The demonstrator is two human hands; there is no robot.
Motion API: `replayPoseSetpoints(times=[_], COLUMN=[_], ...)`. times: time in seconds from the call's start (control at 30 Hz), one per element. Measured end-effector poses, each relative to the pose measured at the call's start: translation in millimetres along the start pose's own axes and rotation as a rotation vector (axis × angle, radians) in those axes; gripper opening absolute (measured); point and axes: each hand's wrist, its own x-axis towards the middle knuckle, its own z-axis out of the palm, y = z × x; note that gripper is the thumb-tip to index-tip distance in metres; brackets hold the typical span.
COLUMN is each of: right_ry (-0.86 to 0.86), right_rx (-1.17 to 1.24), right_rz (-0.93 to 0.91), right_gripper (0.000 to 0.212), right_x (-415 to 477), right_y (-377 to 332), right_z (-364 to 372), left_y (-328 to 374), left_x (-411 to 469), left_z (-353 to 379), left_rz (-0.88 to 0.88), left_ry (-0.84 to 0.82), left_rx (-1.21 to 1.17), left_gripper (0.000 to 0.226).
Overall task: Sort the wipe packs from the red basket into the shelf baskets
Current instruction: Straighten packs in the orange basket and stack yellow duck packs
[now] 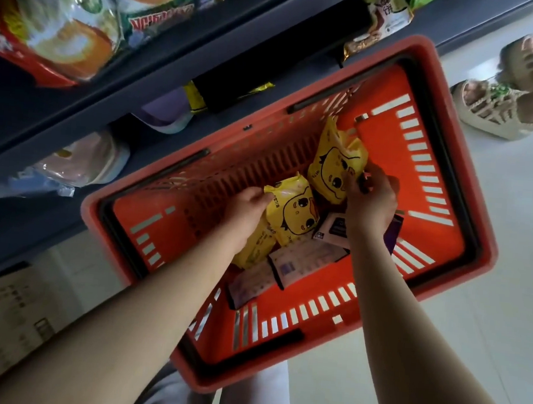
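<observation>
In the head view, the only one, the red basket (387,154) stands on the pale floor (491,283) just beside a dark shelf (206,60), and both hands are inside it. The left hand (248,213) has its fingers curled over the left edge of the near yellow pack (293,213), which shows a duck face, so it holds this pack. The right hand (372,200) pinches the lower right edge of the far yellow pack (335,165), which leans against the basket's long wall. A third yellow pack (255,252) lies partly under the left wrist, and white and purple packs (305,259) lie flat on the bottom, touching each other. All the wipe packs are in the red basket; I cannot see a shelf basket clearly in this view. I judge that the packs are soft and rather light, with a smooth film wrap which may slip, and that they bend if they are held only by a corner. It seems better to take each one across its short side, the thumb on one face and the fingers on the other. On the shelf there are blurred snack bags (65,26), a cardboard box (3,324) stands at the lower left, and another person's sandalled feet (489,104) are beyond the basket.
</observation>
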Motion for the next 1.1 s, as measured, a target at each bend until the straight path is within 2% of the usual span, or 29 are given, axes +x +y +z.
replayPoseSetpoints(times=[0.1, 0.23, 0.33, 0.43, 0.5, 0.63, 0.67, 0.73, 0.8, 0.93, 1.1], right_ry=[0.073, 0.157, 0.177, 0.190, 0.115, -0.048, -0.088, -0.151, -0.195, -0.261, -0.449], right_rx=[0.075, 0.084, 0.104, 0.332, 0.505, 0.809, 0.895, 1.003, 1.047, 1.067, 1.089], right_rz=[-0.102, -0.268, -0.272, -0.189, -0.097, 0.048, 0.071, 0.096, 0.068, -0.050, -0.148], right_gripper=[0.030, 0.024, 0.021, 0.018, 0.014, 0.024, 0.025, 0.024, 0.020, 0.019, 0.016], right_x=[-6, -10, -15, -25, -38, -80, -94, -125, -162, -231, -296], right_y=[-4, -5, -13, -30, -44, -70, -79, -103, -131, -178, -235], right_z=[1, -7, -23, -47, -71, -129, -147, -183, -221, -282, -313], left_y=[-1, -6, -5, 2, 11, 40, 49, 65, 79, 90, 99], left_x=[-9, -24, -39, -57, -74, -130, -150, -196, -248, -340, -421], left_z=[-2, -8, -14, -22, -30, -64, -74, -96, -120, -163, -206], left_rz=[0.014, 0.102, 0.154, 0.208, 0.239, 0.271, 0.282, 0.298, 0.321, 0.381, 0.453], left_ry=[-0.006, 0.022, 0.035, 0.084, 0.118, 0.087, 0.059, 0.014, -0.019, -0.030, -0.103], left_rx=[-0.042, -0.096, -0.139, -0.209, -0.284, -0.415, -0.430, -0.483, -0.553, -0.677, -0.891], left_gripper=[0.045, 0.036, 0.024, 0.029, 0.033, 0.050, 0.049, 0.028, 0.018, 0.017, 0.017])
